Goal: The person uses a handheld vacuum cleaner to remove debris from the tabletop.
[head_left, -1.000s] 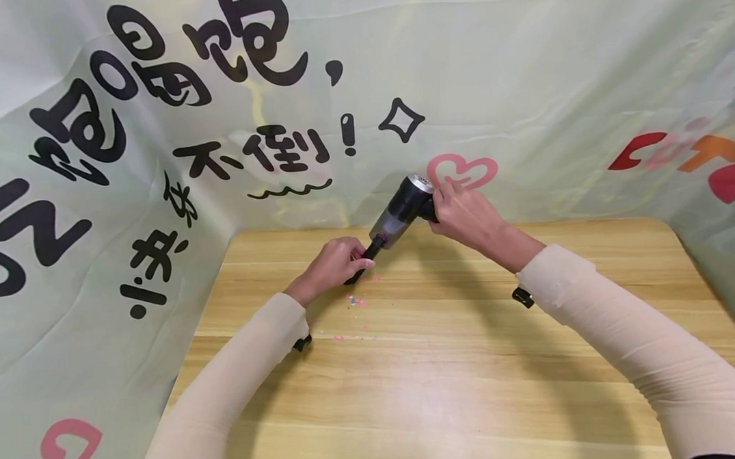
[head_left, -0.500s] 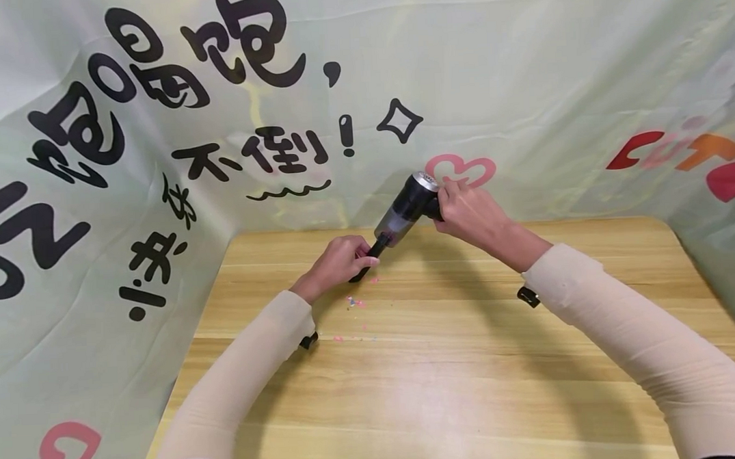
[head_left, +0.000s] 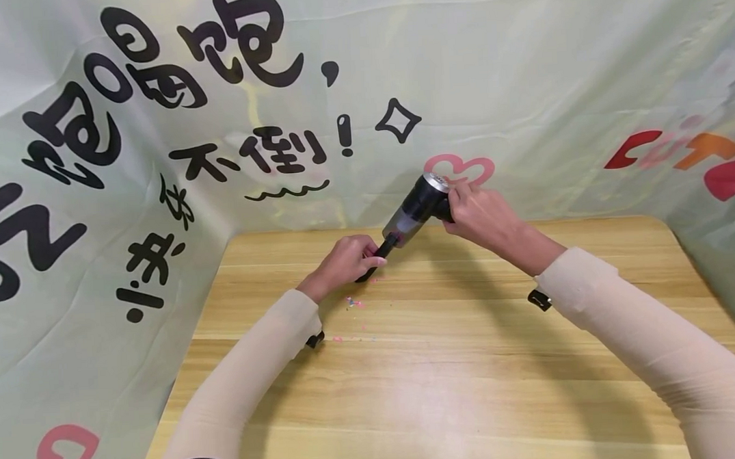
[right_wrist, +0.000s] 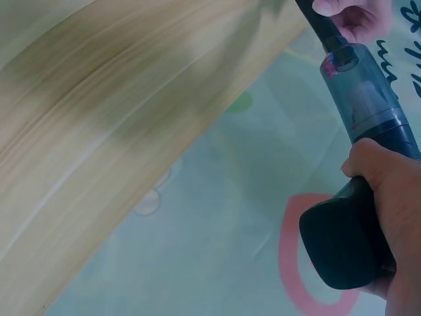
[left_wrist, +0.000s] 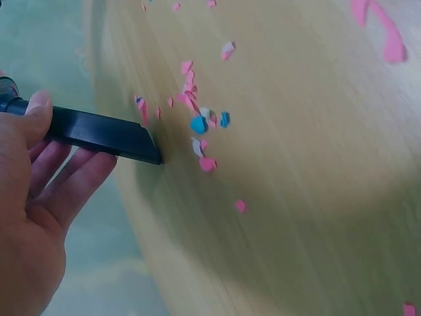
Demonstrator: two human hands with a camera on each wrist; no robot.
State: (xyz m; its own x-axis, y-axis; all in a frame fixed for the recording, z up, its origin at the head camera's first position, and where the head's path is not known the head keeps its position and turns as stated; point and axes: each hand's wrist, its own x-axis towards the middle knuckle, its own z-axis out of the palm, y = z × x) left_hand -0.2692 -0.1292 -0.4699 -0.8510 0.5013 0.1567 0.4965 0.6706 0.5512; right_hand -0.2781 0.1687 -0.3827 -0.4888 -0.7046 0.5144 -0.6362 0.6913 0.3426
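Note:
A black handheld vacuum cleaner (head_left: 417, 203) with a clear dust cup slants down toward the table's far part. My right hand (head_left: 480, 214) grips its handle (right_wrist: 342, 237). Near the lower end, my left hand (head_left: 347, 258) pinches the flat crevice nozzle (left_wrist: 99, 131) between thumb and fingers. The slanted nozzle tip is close to the tabletop, beside small pink, blue and white paper scraps (left_wrist: 199, 124); whether it touches the wood I cannot tell. Some pink bits show inside the dust cup (right_wrist: 355, 79).
The wooden table (head_left: 447, 363) has more scraps (head_left: 338, 339) scattered nearer its middle. A pale cloth backdrop (head_left: 521, 79) with black lettering and hearts stands close behind and at both sides of the table.
Both hands and the vacuum cleaner have shifted slightly to the right along the table's far side. The grip of each hand looks the same.

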